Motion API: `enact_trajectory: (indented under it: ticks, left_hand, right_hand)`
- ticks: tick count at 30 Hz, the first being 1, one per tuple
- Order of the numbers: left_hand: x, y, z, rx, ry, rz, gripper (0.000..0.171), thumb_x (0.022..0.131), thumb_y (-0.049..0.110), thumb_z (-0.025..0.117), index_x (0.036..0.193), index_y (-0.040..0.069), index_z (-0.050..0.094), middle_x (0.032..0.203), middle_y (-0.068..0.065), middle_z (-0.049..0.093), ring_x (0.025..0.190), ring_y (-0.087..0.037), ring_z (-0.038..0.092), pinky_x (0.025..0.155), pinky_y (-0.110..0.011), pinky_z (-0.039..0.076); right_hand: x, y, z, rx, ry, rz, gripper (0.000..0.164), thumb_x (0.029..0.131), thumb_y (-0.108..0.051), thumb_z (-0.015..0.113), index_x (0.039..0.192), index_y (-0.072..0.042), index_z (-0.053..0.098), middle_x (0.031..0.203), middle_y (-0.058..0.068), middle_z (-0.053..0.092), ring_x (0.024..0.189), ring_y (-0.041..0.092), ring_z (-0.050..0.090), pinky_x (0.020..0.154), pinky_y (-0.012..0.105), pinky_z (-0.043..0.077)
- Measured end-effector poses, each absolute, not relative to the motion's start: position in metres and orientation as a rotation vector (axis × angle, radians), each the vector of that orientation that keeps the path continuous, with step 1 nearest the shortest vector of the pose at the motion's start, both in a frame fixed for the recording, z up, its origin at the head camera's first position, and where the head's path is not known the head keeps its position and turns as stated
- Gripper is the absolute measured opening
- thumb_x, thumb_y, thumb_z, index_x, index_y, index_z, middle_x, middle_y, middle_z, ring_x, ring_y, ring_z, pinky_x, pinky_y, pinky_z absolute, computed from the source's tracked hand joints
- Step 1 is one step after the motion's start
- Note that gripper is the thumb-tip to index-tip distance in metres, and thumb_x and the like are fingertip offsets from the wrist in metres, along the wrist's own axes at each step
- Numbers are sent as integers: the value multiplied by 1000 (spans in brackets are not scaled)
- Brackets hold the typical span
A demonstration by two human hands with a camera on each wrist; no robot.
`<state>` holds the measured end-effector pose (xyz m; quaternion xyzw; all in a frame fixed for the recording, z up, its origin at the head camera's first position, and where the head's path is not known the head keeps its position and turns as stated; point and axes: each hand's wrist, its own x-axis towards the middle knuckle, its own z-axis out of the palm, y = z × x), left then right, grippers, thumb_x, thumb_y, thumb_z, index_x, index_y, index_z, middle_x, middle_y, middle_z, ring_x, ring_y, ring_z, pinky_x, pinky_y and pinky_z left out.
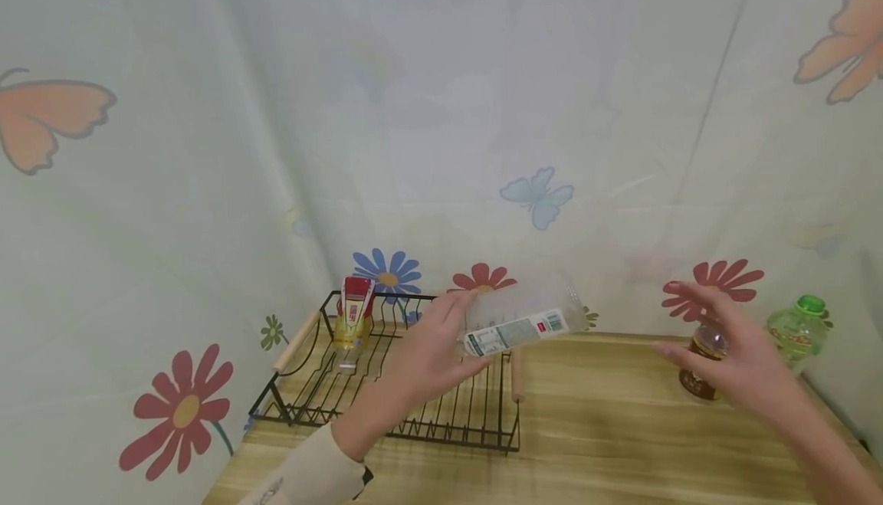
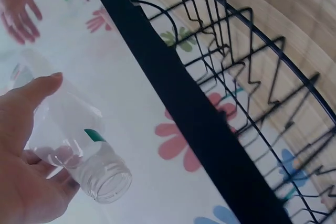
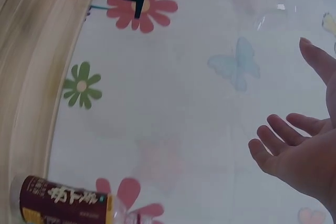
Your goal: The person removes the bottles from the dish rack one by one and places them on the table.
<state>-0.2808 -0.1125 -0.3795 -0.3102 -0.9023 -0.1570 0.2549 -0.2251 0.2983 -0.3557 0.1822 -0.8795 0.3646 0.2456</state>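
My left hand grips a clear plastic bottle by its neck end, above the right part of a black wire dish rack. The bottle lies tilted, its base pointing right, with a white and green label on its side. In the left wrist view its open, capless mouth shows beside the fingers. My right hand holds nothing; its fingers and thumb are spread apart in the air near a dark-labelled bottle. In the right wrist view that bottle stands on the table, below the hand.
Inside the rack at its left leans a bottle with a red and yellow label. A green-capped bottle stands at the far right. The wooden table backs onto a curtain printed with flowers and butterflies.
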Motion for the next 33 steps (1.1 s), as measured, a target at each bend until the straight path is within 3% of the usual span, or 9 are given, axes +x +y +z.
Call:
enact_trajectory:
  ticks: [2,5,8,11,15,18,23,33]
  left_hand:
    - [-279,-107,-379,-876,-2449,-359,103,83,47,90,165,15,35,152,-4,52,130,-20,55,99,-34,58]
    - [-276,-100,-379,-914,-2460,-285,105,83,48,90,165,13,34,156,-4,51,140,-21,51,111,-35,50]
    - [-274,-92,-378,-931,-2468,-228,104,83,50,90,163,12,37,157,-3,51,144,-21,48,115,-35,46]
    - [-273,-85,-376,-961,-2466,-204,104,81,50,92,162,11,38,157,-2,51,145,-20,47,116,-34,44]
    - [-272,-75,-372,-1016,-2447,-181,104,79,48,94,160,11,40,156,-2,51,144,-19,47,117,-33,43]
    - [-271,-69,-370,-1056,-2430,-164,104,78,47,95,159,12,41,155,-1,51,142,-19,48,114,-33,47]
    - [-271,-62,-372,-1104,-2423,-155,104,77,46,96,159,13,40,155,-2,51,140,-19,50,105,-34,54]
    - [-269,-58,-375,-1120,-2439,-177,106,77,43,96,160,12,37,155,-4,50,142,-22,47,112,-37,50]
  right_hand:
    - [-225,285,-357,583,-2348,917,92,77,-13,97,157,-21,51,138,3,59,103,0,55,78,10,42]
    - [-225,266,-358,678,-2303,833,102,70,-14,101,158,-20,49,148,5,57,124,3,53,94,6,39]
    - [-224,250,-359,749,-2281,769,111,66,-18,103,160,-20,46,152,6,55,140,11,47,105,2,27]
    - [-223,235,-357,796,-2276,690,113,65,-24,104,161,-19,44,154,5,53,139,21,49,109,10,34]
    - [-224,220,-353,828,-2286,554,111,67,-33,103,160,-15,45,153,7,53,134,32,54,103,41,53]
    - [-225,212,-352,860,-2298,484,111,67,-36,102,159,-11,46,152,10,54,132,36,56,97,59,55]
    - [-229,203,-356,881,-2357,392,112,68,-44,101,158,-7,45,151,13,54,128,40,60,96,59,56]
    - [-233,198,-368,879,-2387,186,100,67,-46,101,146,-2,57,140,17,63,125,37,62,99,60,54]
